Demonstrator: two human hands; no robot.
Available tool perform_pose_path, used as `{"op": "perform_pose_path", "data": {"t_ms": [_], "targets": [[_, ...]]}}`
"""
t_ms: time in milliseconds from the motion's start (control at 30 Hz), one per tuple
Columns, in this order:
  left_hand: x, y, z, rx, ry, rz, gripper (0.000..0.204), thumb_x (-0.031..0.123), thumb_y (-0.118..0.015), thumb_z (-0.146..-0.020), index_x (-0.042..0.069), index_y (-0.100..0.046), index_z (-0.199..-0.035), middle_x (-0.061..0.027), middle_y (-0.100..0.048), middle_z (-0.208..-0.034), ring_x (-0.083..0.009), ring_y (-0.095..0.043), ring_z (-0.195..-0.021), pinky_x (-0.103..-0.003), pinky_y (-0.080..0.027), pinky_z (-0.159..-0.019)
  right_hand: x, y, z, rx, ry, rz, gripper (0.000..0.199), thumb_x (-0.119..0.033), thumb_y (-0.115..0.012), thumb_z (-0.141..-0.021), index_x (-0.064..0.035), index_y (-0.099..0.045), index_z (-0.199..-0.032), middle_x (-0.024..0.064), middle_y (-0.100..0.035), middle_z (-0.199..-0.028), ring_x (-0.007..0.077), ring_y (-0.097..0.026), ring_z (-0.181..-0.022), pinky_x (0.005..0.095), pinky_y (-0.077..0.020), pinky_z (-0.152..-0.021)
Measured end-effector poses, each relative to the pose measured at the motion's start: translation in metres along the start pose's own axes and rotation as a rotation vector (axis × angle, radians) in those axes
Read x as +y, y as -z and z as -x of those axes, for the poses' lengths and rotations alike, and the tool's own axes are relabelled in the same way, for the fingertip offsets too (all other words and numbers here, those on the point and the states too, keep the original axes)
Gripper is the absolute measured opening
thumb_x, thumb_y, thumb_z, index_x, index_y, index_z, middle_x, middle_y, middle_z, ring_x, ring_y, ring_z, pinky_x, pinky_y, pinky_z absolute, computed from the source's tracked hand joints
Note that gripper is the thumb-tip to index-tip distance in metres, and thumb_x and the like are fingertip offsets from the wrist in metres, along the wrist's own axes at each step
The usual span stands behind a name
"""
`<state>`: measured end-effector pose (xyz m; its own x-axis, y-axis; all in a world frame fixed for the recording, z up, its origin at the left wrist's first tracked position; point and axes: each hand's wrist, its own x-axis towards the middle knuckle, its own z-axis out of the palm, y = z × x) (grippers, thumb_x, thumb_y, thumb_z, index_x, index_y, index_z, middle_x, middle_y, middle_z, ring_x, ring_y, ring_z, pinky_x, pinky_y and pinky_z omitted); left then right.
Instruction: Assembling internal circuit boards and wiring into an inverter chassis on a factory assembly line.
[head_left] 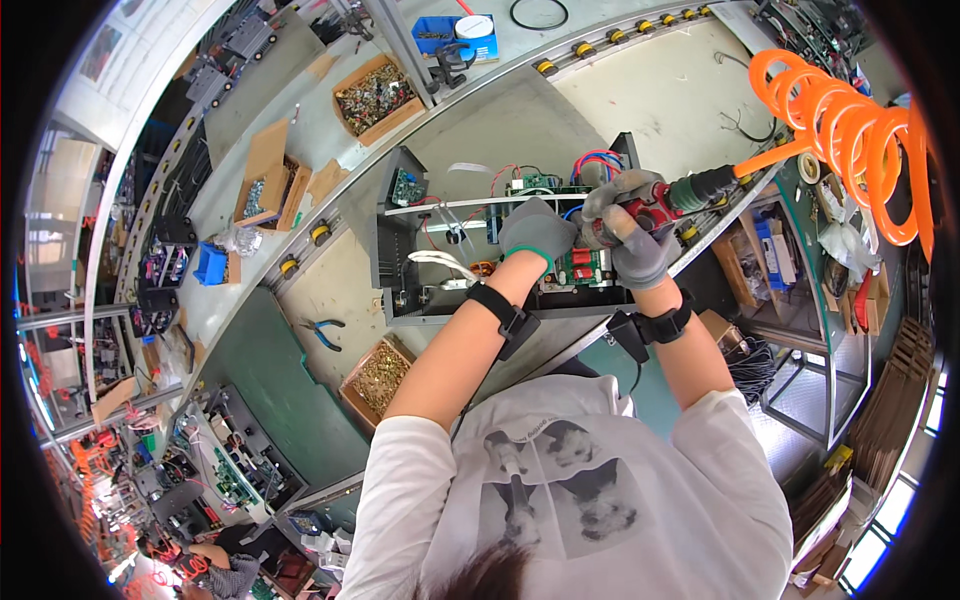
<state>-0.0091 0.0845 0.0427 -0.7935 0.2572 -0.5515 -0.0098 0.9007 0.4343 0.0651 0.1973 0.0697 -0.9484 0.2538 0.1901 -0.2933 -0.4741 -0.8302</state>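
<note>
Nearest, left of the grey sheet-metal case (392, 250), a cardboard box (372, 392) is filled with small metallic pieces. Over the case, the left hand (540, 228), matte-gloved, is held half-curled; whether anything is gripped cannot be told. At the case's right end, a stubby red air tool (657, 207) is wrapped by the right hand (641, 255), its long axis slanted, nose apparently aimed at the case's middle, tail joined outward to a glossy coiled orange hose (811, 91).
</note>
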Motion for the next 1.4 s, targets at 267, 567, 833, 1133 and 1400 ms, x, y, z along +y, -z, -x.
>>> {"op": "perform_pose_path", "data": {"t_ms": [267,567,833,1133,1400], "targets": [[-0.009,-0.001,0.011,0.030,-0.148,-0.126,0.028,0.031,-0.059,-0.078,0.005,-0.068,-0.086,-0.0161,-0.067,-0.086,-0.0313,-0.066,-0.081,-0.039,-0.052,-0.068,0.012,0.002,0.007,-0.128,0.181,0.134,0.034,0.007,-0.056,-0.074,-0.0058,-0.047,-0.104,0.0125,-0.058,-0.082,0.0143,-0.052,-0.062,0.0275,-0.0445,-0.052],[-0.035,0.016,0.016,0.129,-0.669,-0.497,0.026,0.013,-0.052,-0.080,0.019,-0.062,-0.104,-0.0076,-0.064,-0.073,-0.0272,-0.065,-0.069,-0.039,-0.049,-0.058,0.007,0.003,0.006,-0.273,0.081,0.108,0.032,0.010,-0.054,-0.072,-0.0057,-0.046,-0.099,0.0101,-0.059,-0.085,0.0181,-0.056,-0.076,0.0323,-0.0484,-0.070],[-0.043,0.018,0.000,0.078,-0.892,-0.546,0.015,0.011,-0.057,-0.074,0.015,-0.067,-0.084,-0.0079,-0.065,-0.074,-0.0284,-0.064,-0.071,-0.040,-0.049,-0.058,0.012,0.003,0.006,-0.287,-0.025,0.156,0.038,0.009,-0.059,-0.072,-0.0068,-0.045,-0.104,0.0117,-0.059,-0.086,0.0197,-0.059,-0.079,0.0301,-0.0506,-0.066],[-0.047,0.011,0.000,0.143,-0.847,-0.506,0.022,0.011,-0.057,-0.075,0.022,-0.067,-0.091,-0.0057,-0.065,-0.075,-0.0278,-0.065,-0.072,-0.039,-0.049,-0.054,0.015,-0.017,0.006,-0.285,0.046,0.238,0.033,0.003,-0.062,-0.075,-0.0066,-0.047,-0.102,0.0107,-0.057,-0.081,0.0174,-0.055,-0.065,0.0286,-0.0484,-0.056],[-0.050,0.013,-0.001,0.152,-0.890,-0.525,0.023,0.013,-0.057,-0.077,0.023,-0.065,-0.096,-0.0058,-0.064,-0.077,-0.0274,-0.066,-0.075,-0.039,-0.050,-0.058,0.029,-0.007,0.000,-0.279,0.076,0.247,0.031,0.001,-0.062,-0.076,-0.0089,-0.045,-0.100,0.0080,-0.053,-0.076,0.0159,-0.051,-0.058,0.0250,-0.0395,-0.042]]}}
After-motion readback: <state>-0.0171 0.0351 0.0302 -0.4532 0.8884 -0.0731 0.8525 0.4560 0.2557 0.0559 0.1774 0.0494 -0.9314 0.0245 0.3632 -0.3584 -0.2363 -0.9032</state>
